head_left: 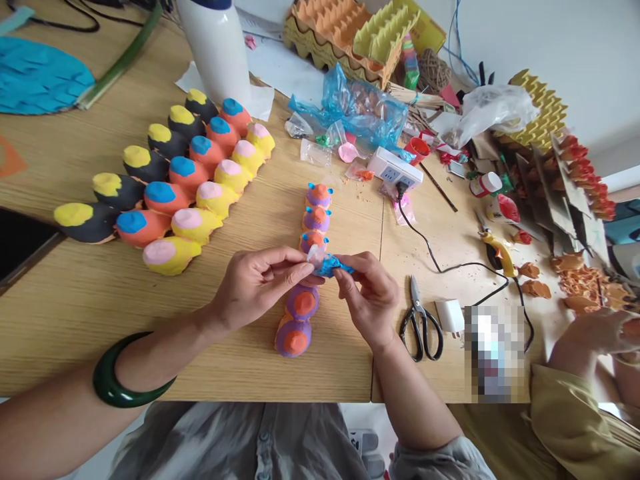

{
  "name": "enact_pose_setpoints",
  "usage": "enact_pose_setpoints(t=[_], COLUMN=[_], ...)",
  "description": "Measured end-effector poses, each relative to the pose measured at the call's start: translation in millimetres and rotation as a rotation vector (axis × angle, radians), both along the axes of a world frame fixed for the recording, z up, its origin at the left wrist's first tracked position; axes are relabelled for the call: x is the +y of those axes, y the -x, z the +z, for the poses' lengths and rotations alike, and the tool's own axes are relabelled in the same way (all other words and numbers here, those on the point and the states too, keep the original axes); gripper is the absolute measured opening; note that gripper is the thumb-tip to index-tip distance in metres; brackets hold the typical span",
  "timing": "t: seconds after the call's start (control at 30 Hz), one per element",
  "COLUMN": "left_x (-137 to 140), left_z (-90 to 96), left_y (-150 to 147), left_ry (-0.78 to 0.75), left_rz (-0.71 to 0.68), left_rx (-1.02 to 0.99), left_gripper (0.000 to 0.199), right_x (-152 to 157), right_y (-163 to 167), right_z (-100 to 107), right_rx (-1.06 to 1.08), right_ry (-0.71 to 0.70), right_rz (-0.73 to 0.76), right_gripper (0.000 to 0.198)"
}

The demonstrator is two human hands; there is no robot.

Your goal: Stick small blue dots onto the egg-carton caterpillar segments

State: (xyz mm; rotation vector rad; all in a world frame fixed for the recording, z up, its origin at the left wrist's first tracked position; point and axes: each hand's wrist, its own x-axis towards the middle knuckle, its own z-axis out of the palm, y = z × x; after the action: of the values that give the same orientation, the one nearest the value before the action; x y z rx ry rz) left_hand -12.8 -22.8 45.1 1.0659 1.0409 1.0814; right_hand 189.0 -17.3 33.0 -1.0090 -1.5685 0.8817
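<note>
A small clear plastic packet of blue clay is pinched between my hands. My left hand grips its clear end, with thumb and forefinger pressed together. At its blue end, the fingers of my right hand are closed. Beneath them runs a row of purple egg-carton cups with orange knobs, partly hidden by my hands. The far cups of that row carry small blue bits at their sides. On the left lie three more rows of painted cups: black with yellow tops, orange with blue tops, and yellow with pink tops.
Black-handled scissors, a white charger and a yellow-handled tool lie right. A power strip trails a black cord. Behind are a white bottle, blue plastic bag and egg trays. A co-worker's hand is at far right.
</note>
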Motion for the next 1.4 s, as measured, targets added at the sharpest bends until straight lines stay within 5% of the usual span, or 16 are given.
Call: enact_pose_setpoints(t=[0.27, 0.4, 0.6, 0.77, 1.0, 1.4], left_x=[4.5, 9.3, 7.8, 6.5, 4.8, 5.7], left_z=[0.2, -2.1, 1.5, 0.7, -1.6, 7.1], left_y=[-0.5, 1.5, -0.5, -0.4, 1.2, 5.6], left_ry=[0.155, 0.220, 0.241, 0.233, 0.198, 0.088], left_rz=[0.043, 0.054, 0.009, -0.006, -0.064, -0.023], left_rx=[-0.146, -0.284, -0.391, -0.415, -0.278, -0.097], left_gripper=[0.027, 0.024, 0.020, 0.018, 0.026, 0.019], right_x=[12.7, 9.8, 3.7, 10.7, 4.7, 7.9], right_y=[-5.4, -6.8, -2.5, 2.1, 0.8, -2.7], right_z=[-3.6, -5.6, -5.2, -10.4, -3.6, 2.2], right_rx=[0.276, 0.150, -0.409, -0.559, -0.307, -0.557], right_ry=[0.252, 0.094, -0.465, -0.462, -0.311, -0.546], right_rz=[-0.135, -0.172, -0.036, 0.098, -0.026, -0.074], right_gripper=[0.015, 0.033, 0.054, 0.062, 0.043, 0.028])
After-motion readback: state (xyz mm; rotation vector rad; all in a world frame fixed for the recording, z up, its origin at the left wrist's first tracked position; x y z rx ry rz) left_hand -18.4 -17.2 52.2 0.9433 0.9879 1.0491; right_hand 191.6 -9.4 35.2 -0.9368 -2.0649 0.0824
